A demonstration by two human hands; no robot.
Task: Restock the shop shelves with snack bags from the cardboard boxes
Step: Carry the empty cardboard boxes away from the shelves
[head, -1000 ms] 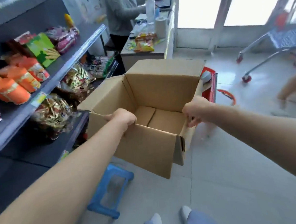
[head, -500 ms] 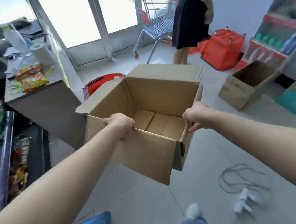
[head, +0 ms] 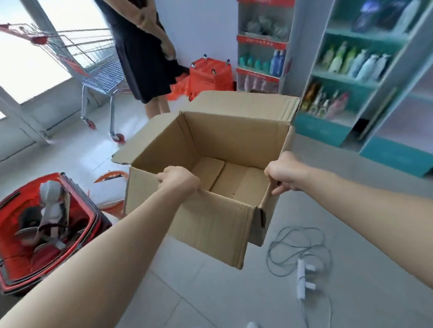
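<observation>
Both hands hold an open cardboard box (head: 211, 179) up off the floor, out in front of the person at arm's length. The left hand (head: 179, 179) has a closed grip on the near wall's top edge, fingers curled over the rim into the box. The right hand (head: 285, 175) has a closed grip on the near right corner, pinching the edge of the side wall. The box is tilted a little, its flaps stand open, and its inside shows only the bare folded bottom flaps, with no snack bags in it. On the tiled floor (head: 167, 282) to the left sits a red shopping basket (head: 2, 268) with a few things inside, too blurred to name. Below the box to the right lies a coiled grey cable (head: 297, 248) with a white power strip (head: 301, 278). Behind the box stands a person in a dark dress (head: 143, 53), beside a metal shopping trolley (head: 96, 72) and an orange basket (head: 210, 74). To the right are teal shelves (head: 358, 77) stocked with bottles.
</observation>
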